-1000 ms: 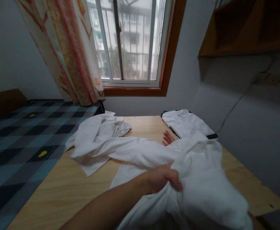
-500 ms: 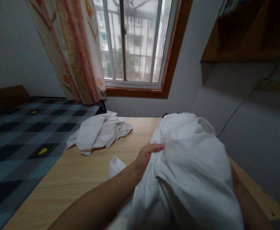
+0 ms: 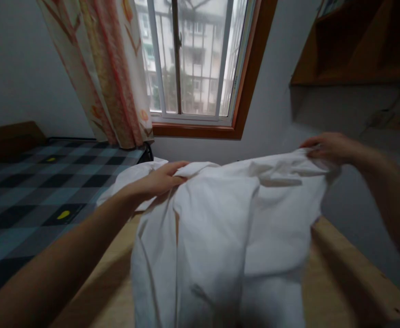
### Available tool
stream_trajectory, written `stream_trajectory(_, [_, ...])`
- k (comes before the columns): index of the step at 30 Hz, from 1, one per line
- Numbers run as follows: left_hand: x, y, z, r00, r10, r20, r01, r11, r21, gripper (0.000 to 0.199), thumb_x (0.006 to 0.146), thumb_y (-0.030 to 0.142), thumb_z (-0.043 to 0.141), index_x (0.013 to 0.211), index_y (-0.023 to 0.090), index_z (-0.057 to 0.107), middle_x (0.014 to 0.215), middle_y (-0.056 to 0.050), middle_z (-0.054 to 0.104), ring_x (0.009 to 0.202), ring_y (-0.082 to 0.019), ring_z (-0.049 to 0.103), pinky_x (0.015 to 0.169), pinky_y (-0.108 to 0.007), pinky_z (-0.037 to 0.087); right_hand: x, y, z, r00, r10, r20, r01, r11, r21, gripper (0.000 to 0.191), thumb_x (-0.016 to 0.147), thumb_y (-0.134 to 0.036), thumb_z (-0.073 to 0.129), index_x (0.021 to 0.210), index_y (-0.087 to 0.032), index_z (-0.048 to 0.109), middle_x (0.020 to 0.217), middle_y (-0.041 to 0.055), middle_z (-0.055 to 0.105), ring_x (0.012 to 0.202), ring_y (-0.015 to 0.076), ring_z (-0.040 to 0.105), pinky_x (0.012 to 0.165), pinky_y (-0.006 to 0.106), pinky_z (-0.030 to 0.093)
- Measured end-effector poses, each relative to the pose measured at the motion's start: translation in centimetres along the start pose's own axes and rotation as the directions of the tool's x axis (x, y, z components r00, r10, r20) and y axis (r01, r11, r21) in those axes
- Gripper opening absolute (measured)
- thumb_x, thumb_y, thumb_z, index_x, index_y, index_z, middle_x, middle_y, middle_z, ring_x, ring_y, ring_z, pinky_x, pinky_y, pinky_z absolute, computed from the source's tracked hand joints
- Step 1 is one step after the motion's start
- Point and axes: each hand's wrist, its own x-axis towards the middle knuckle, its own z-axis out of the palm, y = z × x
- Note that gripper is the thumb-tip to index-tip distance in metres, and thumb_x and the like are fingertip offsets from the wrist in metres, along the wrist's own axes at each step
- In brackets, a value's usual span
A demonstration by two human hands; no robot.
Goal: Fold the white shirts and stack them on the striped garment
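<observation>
A white garment [image 3: 216, 218], long and sleeved like a shirt or coat, hangs stretched between my hands above the wooden table. My left hand [image 3: 163, 180] pinches its upper edge on the left, thumb and fingers closed on the cloth. Over on the right, my right hand [image 3: 331, 148] grips the other upper corner, held a little higher and slightly blurred. Folds run down the front, and its lower end drops out of view at the bottom. Partly behind my left hand lies a second crumpled white cloth [image 3: 131, 175] on the table's far left.
The pale wooden table [image 3: 114, 269] runs beneath the garment. To the left is a bed with a checked cover [image 3: 35, 218]. A window [image 3: 196, 59] and a flowered curtain [image 3: 114, 68] are behind. A wooden shelf [image 3: 350, 54] juts from the wall at upper right.
The bunched garment has been spread out wide. My left hand has moved left and up; my right hand has come up from behind the cloth to the upper right.
</observation>
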Motion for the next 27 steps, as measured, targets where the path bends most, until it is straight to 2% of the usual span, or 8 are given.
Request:
stream_trajectory(2, [2.5,-0.3,-1.3,0.970,0.133,-0.205,-0.044,0.919,0.391,0.051,0.081,0.026,0.055,0.132,0.020,0.054,0.120,-0.008,0.065,0.113,-0.029,0.058,0.096,-0.040,0.043,1.0,-2.9,3.2,0.990,-0.127,-0.053,0.121,0.987,-0.101,0.038,0.093,-0.021,0.047,0.118,0.001,0.064,0.116,0.0226,0.064,0.107,0.0224,0.058,0.087,0.035,0.037])
stream_trajectory(4, [4.5,-1.8,-2.2,0.903,0.227,-0.364,0.077,0.750,0.657,0.051,0.088,0.028,0.050,0.138,0.019,0.046,0.124,-0.014,0.061,0.114,-0.032,0.055,0.096,-0.042,0.041,0.6,-4.8,7.5,0.977,-0.110,-0.184,0.082,0.985,-0.153,0.043,0.093,-0.018,0.046,0.133,-0.005,0.053,0.133,0.0245,0.053,0.122,0.0288,0.049,0.098,0.041,0.034])
stream_trajectory(8, [4.7,-6.7,-2.8,0.879,0.231,-0.417,0.277,0.465,0.841,0.065,0.087,0.046,0.055,0.143,0.017,0.039,0.129,-0.021,0.055,0.117,-0.039,0.050,0.092,-0.046,0.040,-3.1,-5.0,15.9,0.998,0.048,0.049,-0.039,0.985,-0.170,0.063,0.087,-0.037,0.057,0.143,-0.013,0.040,0.145,0.0240,0.042,0.130,0.0383,0.041,0.101,0.053,0.034])
stream_trajectory(11, [1.8,-9.9,-3.1,0.899,0.118,-0.423,0.350,0.387,0.853,0.070,0.084,0.064,0.049,0.130,0.012,0.051,0.121,-0.024,0.059,0.109,-0.040,0.055,0.086,-0.045,0.042,-7.0,-3.2,19.6,0.997,0.044,0.070,-0.038,0.995,-0.090,0.064,0.089,-0.044,0.049,0.143,-0.010,0.039,0.145,0.0239,0.041,0.133,0.0363,0.039,0.105,0.051,0.033])
stream_trajectory(14, [-1.9,-12.1,-3.4,0.897,-0.095,-0.432,0.434,0.376,0.819,0.078,0.082,0.077,0.032,0.104,0.010,0.065,0.100,-0.022,0.066,0.091,-0.038,0.063,0.076,-0.042,0.044,-11.0,-1.2,20.9,0.997,0.073,0.000,-0.073,0.994,0.080,0.063,0.090,-0.046,0.043,0.140,-0.008,0.040,0.139,0.0214,0.048,0.130,0.0317,0.044,0.105,0.043,0.036])
stream_trajectory(18, [-5.5,-14.0,-2.7,0.895,-0.319,-0.311,0.424,0.397,0.814,0.077,0.078,0.082,0.031,0.079,0.015,0.069,0.079,-0.019,0.068,0.080,-0.038,0.065,0.070,-0.042,0.043,-15.8,0.6,21.5,0.963,0.270,0.007,-0.265,0.937,0.229,0.072,0.081,-0.054,0.053,0.138,-0.012,0.042,0.128,0.0202,0.056,0.117,0.0324,0.056,0.094,0.043,0.046])
stream_trajectory(22, [-6.7,-15.1,-0.7,0.912,-0.336,-0.235,0.371,0.430,0.823,0.059,0.084,0.068,0.039,0.084,0.016,0.067,0.087,-0.018,0.070,0.083,-0.035,0.066,0.069,-0.038,0.044,-18.2,0.8,21.8,0.934,0.309,0.182,-0.358,0.836,0.417,0.074,0.073,-0.050,0.061,0.135,-0.012,0.044,0.104,0.0143,0.067,0.088,0.0275,0.066,0.077,0.039,0.052])
stream_trajectory(27, [-6.3,-15.5,1.1,0.937,-0.286,-0.202,0.312,0.417,0.854,0.038,0.093,0.032,0.030,0.090,0.015,0.063,0.094,-0.019,0.070,0.086,-0.033,0.067,0.071,-0.038,0.043,-17.5,0.7,20.4,0.942,0.181,0.282,-0.310,0.791,0.527,0.043,0.069,-0.024,0.051,0.107,-0.011,0.065,0.095,0.0102,0.071,0.084,0.0255,0.066,0.074,0.034,0.050])
